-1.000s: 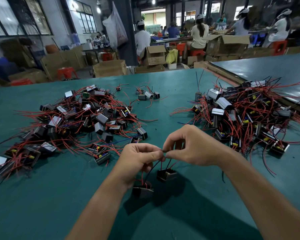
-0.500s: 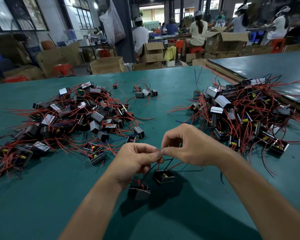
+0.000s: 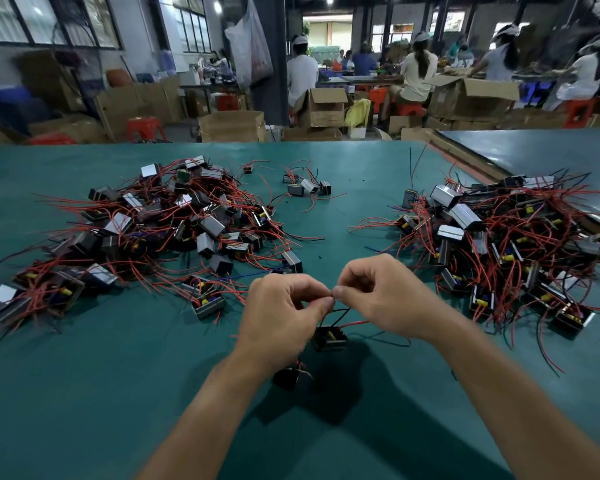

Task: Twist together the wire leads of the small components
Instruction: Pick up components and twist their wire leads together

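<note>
On the far left of the green worktop (image 3: 84, 393) lies the left heap (image 3: 160, 230) of small boxy components, dark bodies with pale faces, tangled in thin red wires that splay out over the surface. Past its right edge, toward the back, a small cluster (image 3: 305, 188) of a few more such parts sits apart from the heap. Nearer the person, just right of the heap's front edge, the left hand (image 3: 278, 317) is raised with its fingers (image 3: 321, 308) curled in, thumb and forefinger pinching the wire leads (image 3: 332, 299) at their tips. Below the left wrist shows a dark component (image 3: 288, 377) with short red leads running up behind the hand. A second component (image 3: 329, 338), open side up with a yellow part inside, shows under the gap between the hands, and a black lead and a red lead rise from it to the pinch point. Whether either component rests on the surface or hangs by its wires is hard to tell from this angle. The right hand (image 3: 385, 299) meets the left there, its own fingers (image 3: 343, 292) bunched, thumb and forefinger pressed on the same leads, so the fingertips of the two hands nearly touch. Further right, the right heap (image 3: 499, 244) of like components and red wires spreads toward the worktop's edge, beside an adjoining grey table (image 3: 551, 150). Behind, cardboard boxes (image 3: 232, 126) stand on the floor.
</note>
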A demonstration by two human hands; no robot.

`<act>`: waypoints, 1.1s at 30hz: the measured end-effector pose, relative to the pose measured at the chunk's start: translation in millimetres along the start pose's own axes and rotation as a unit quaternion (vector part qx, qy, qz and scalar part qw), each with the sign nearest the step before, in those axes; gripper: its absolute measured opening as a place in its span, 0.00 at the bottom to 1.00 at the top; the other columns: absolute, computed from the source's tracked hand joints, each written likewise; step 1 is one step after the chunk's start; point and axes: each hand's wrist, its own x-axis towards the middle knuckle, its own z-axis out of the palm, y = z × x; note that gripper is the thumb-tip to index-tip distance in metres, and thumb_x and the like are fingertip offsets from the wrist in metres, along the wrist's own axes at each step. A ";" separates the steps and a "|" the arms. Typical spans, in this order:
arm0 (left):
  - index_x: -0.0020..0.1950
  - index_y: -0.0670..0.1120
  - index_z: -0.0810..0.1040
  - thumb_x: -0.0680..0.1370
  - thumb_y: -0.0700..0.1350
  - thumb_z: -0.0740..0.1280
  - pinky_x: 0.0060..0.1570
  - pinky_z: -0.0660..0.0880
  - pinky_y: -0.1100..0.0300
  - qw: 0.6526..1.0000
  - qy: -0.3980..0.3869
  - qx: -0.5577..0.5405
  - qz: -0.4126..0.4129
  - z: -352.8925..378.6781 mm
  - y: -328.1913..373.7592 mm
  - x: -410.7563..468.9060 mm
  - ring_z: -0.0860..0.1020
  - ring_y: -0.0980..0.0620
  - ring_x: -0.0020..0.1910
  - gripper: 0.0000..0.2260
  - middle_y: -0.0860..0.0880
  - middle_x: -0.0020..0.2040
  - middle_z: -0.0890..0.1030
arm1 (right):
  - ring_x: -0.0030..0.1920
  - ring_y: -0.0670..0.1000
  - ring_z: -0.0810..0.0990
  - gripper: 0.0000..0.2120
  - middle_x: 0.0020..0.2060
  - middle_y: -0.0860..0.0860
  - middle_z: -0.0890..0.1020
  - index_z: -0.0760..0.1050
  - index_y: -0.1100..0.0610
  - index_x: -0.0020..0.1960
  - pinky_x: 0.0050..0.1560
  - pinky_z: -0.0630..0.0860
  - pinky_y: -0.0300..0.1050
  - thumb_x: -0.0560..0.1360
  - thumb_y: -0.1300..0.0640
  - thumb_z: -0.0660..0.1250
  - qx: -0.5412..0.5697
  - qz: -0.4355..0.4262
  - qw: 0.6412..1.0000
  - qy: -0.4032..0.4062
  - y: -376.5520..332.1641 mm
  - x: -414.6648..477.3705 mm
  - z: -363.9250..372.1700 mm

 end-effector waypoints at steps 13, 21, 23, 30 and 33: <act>0.41 0.36 0.83 0.73 0.33 0.72 0.22 0.65 0.67 0.953 -0.056 -0.229 -0.189 -9.7 1.4 8.5 0.68 0.56 0.22 0.01 0.42 0.34 0.83 | 0.25 0.42 0.70 0.03 0.31 0.39 0.80 0.84 0.46 0.42 0.29 0.66 0.32 0.71 0.54 0.76 -0.011 -0.061 0.998 0.029 6.4 -2.3 -1.8; 0.41 0.37 0.84 0.73 0.33 0.73 0.24 0.63 0.65 0.968 -0.087 -0.174 -0.160 -4.6 -1.7 5.7 0.67 0.56 0.24 0.01 0.45 0.31 0.82 | 0.26 0.43 0.71 0.04 0.27 0.39 0.78 0.82 0.45 0.36 0.28 0.63 0.32 0.69 0.51 0.74 -0.084 -0.049 0.995 -0.015 4.7 -4.3 -2.5; 0.41 0.36 0.84 0.72 0.32 0.73 0.26 0.66 0.68 0.977 -0.094 -0.147 -0.126 -3.2 -0.7 4.7 0.71 0.59 0.24 0.02 0.47 0.31 0.83 | 0.27 0.44 0.71 0.05 0.27 0.41 0.79 0.82 0.47 0.35 0.29 0.65 0.36 0.70 0.52 0.74 -0.078 -0.046 0.995 -0.031 2.9 -5.3 -4.4; 0.39 0.45 0.86 0.71 0.35 0.76 0.35 0.77 0.54 0.997 -0.077 -0.012 0.016 2.6 0.3 -0.8 0.78 0.51 0.31 0.05 0.50 0.33 0.84 | 0.28 0.45 0.66 0.14 0.24 0.47 0.73 0.76 0.49 0.27 0.32 0.65 0.42 0.68 0.57 0.75 -0.041 0.016 0.994 -0.095 -0.1 -4.8 -9.1; 0.39 0.46 0.87 0.70 0.37 0.77 0.34 0.77 0.51 0.997 -0.044 0.003 0.059 6.7 0.1 -1.2 0.80 0.44 0.32 0.05 0.52 0.33 0.84 | 0.27 0.44 0.67 0.15 0.23 0.46 0.73 0.78 0.49 0.26 0.31 0.65 0.38 0.68 0.62 0.74 -0.003 0.059 0.991 -0.118 -1.4 -3.3 -14.1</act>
